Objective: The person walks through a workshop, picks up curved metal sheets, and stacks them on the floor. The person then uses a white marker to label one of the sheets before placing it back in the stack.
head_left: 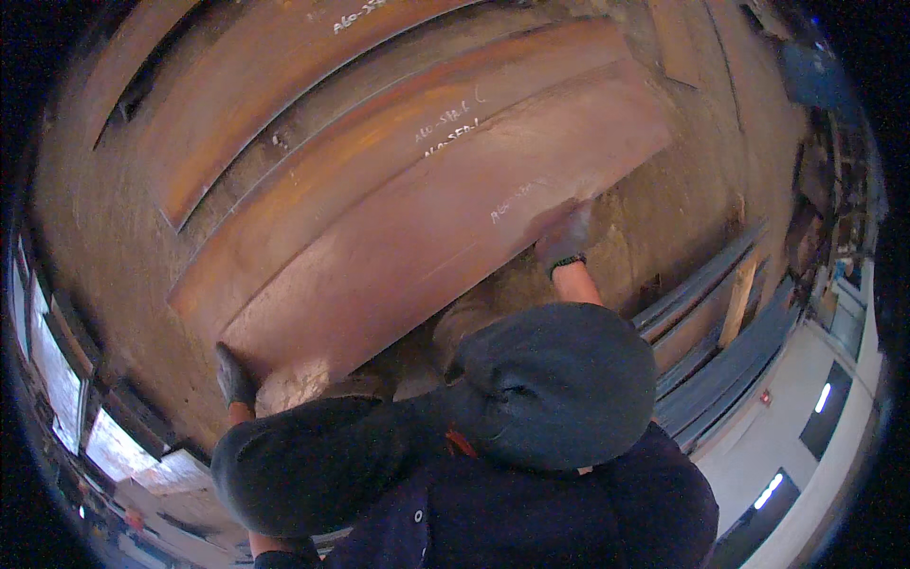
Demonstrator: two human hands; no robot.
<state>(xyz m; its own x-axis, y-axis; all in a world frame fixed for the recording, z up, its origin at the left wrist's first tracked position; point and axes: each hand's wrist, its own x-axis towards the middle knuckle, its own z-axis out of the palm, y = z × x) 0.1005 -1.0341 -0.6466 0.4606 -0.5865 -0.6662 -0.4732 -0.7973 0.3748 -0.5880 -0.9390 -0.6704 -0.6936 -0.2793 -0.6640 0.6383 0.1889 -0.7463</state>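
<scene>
A long reddish-brown steel plate with pale handwritten marks lies tilted across the middle. My left hand, in a grey work glove, is at its lower left end, the fingers at the edge and partly hidden. Around the plate's near long edge, right of the middle, closes my gloved right hand; its underside fingers are out of sight. Beneath and beyond this plate is a second curved, rusty plate, which it partly overlaps. My dark clothing covers much of the lower middle and hides parts of both forearms.
Farther off lie more curved steel plates on the brown, dusty floor. Dark metal bars are stacked at the right, with a wooden strip across them. Bright windows show at the lower left.
</scene>
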